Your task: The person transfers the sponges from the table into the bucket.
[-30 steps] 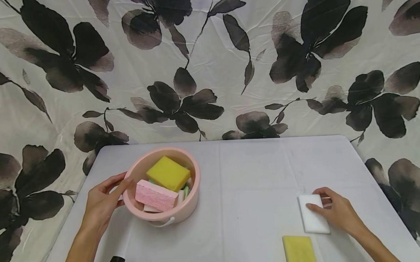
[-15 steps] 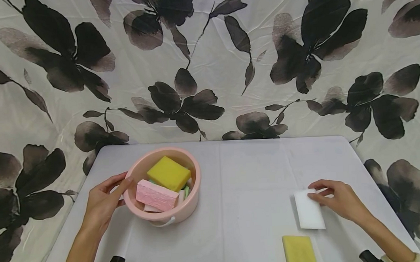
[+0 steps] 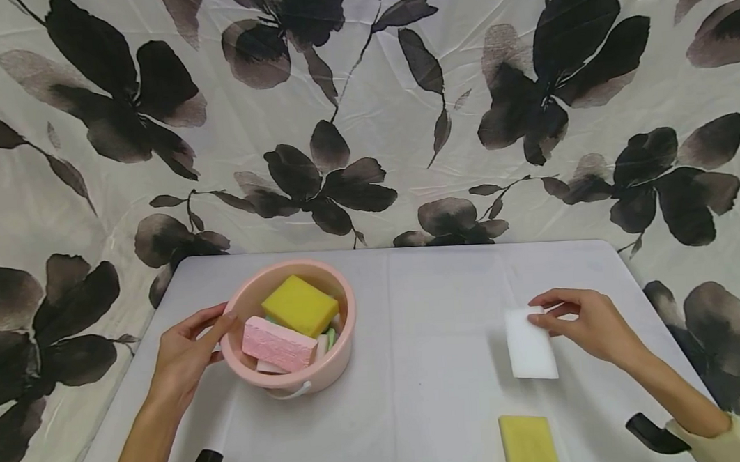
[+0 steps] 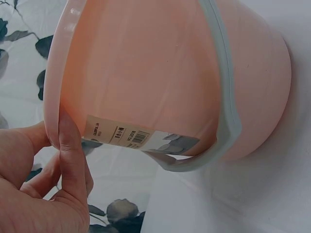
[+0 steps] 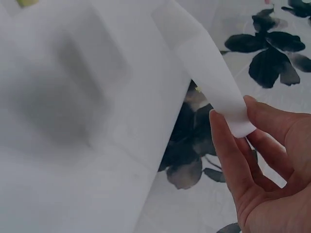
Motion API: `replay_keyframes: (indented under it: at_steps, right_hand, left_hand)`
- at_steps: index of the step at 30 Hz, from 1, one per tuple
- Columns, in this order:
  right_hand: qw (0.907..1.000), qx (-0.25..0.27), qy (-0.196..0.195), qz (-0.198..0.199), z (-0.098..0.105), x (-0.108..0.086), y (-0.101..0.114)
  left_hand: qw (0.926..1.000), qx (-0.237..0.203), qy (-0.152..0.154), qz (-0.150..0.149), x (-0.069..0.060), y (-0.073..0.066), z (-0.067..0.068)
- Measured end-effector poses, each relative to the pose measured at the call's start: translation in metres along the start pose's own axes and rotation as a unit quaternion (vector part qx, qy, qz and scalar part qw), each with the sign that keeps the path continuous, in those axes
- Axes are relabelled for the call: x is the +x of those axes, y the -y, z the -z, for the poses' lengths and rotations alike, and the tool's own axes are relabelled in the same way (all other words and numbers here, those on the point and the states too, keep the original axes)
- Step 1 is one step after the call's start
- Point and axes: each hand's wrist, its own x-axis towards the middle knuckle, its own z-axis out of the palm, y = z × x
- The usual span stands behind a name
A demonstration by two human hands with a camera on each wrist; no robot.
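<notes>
At the left of the table stands a pink bucket (image 3: 327, 373) with a pale grey handle (image 4: 224, 87). My left hand (image 3: 184, 352) pinches its rim between thumb and fingers. Inside the bucket lie a yellow sponge (image 3: 301, 306), a pink sponge (image 3: 279, 344) and other pieces that are partly hidden. On the right, my right hand (image 3: 591, 324) pinches a white sponge (image 3: 530, 345) by its upper end, thumb on one face and fingers on the other. The white sponge hangs above the table, with its shadow below it.
A yellow flat sponge (image 3: 529, 444) lies near the table's front edge, cut off by the frame. Behind the white table (image 3: 438, 325) hangs a floral cloth (image 3: 364, 119). A paper label (image 4: 131, 136) is stuck on the bucket's side.
My right hand has lifted the white sponge off the table and moved it up and slightly left. My left hand has stayed on the bucket's rim.
</notes>
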Motion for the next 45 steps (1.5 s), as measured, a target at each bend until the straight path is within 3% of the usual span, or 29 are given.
replay_keyframes:
  at_steps: [12, 28, 45]
  right_hand:
    - [0.9974, 0.067, 0.024, 0.000, 0.001, 0.032, 0.040]
    - [0.9848, 0.164, 0.051, 0.023, -0.014, 0.072, 0.092]
    - [0.9561, 0.282, 0.077, 0.020, -0.047, 0.111, 0.134]
  left_hand:
    - [1.0000, -0.001, -0.001, -0.004, -0.002, 0.001, 0.000]
    - [0.9999, -0.002, -0.005, -0.010, -0.003, -0.001, -0.001]
    - [0.9999, -0.003, -0.010, -0.003, -0.003, 0.001, 0.000]
